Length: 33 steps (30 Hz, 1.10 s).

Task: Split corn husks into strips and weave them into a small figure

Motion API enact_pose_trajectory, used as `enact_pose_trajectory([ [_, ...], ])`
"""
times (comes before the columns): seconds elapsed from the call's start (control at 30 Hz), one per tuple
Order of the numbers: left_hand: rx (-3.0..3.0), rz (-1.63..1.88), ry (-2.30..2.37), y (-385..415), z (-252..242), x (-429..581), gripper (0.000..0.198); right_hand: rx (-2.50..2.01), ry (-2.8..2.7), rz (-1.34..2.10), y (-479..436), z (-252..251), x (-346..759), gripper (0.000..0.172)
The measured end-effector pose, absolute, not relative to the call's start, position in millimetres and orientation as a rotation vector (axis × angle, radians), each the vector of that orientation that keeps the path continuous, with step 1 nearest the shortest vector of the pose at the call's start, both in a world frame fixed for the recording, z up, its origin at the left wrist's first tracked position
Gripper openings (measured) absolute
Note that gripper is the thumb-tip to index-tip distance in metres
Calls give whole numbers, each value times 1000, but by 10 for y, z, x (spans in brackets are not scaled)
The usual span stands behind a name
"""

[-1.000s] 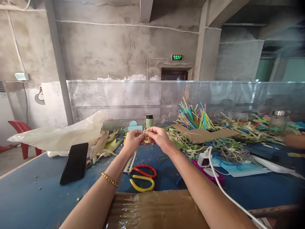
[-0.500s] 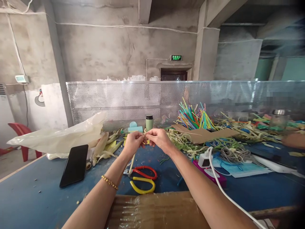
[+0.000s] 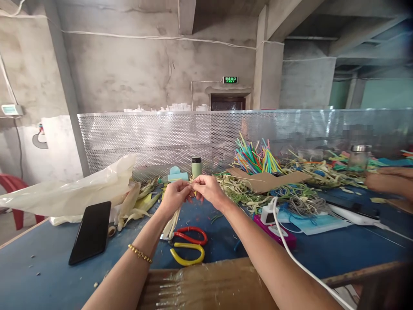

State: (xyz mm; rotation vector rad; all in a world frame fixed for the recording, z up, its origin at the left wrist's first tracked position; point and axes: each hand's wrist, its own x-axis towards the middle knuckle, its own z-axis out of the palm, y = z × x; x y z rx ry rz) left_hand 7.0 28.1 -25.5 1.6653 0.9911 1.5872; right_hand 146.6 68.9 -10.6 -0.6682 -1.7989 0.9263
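My left hand (image 3: 175, 196) and my right hand (image 3: 210, 191) meet above the middle of the table, fingertips pinched together at one small spot. Pale, husk-like strips (image 3: 174, 221) hang down below my left hand; their upper end is hidden by the fingers. The tiny part between my fingertips is too small to make out clearly. Under my hands lie scissors (image 3: 187, 246) with one red and one yellow handle, blades pointing left and partly covered by the strips and my left wrist.
A cardboard box (image 3: 209, 286) is nearest me. On the left lie a black phone (image 3: 90, 232) and a plastic bag (image 3: 74, 193). Beyond my hands stands a green bottle (image 3: 196, 168). Coloured stems (image 3: 254, 157), husks and a white cable (image 3: 285, 245) lie right. Another person's hand (image 3: 387, 183) is far right.
The view has turned slightly right, so things sit further left. My hands keep the same pinch. More pale strips show below my left hand, and the other person's hands show more.
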Motion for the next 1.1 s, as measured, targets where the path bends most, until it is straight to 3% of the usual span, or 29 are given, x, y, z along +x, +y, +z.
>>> enact_pose_trajectory([
  [0.4, 1914, 1725, 1429, 151, -174, 102, 11, -582, -1638, 1253, 651, -91, 1462, 7],
  [0.7, 1466, 1621, 898, 148, -136, 97, 12, -438, -1532, 1423, 664, -73, 1467, 15],
  [1.1, 1561, 1579, 879, 122, -133, 96, 27, -551, -1507, 1201, 553, -23, 1434, 15],
])
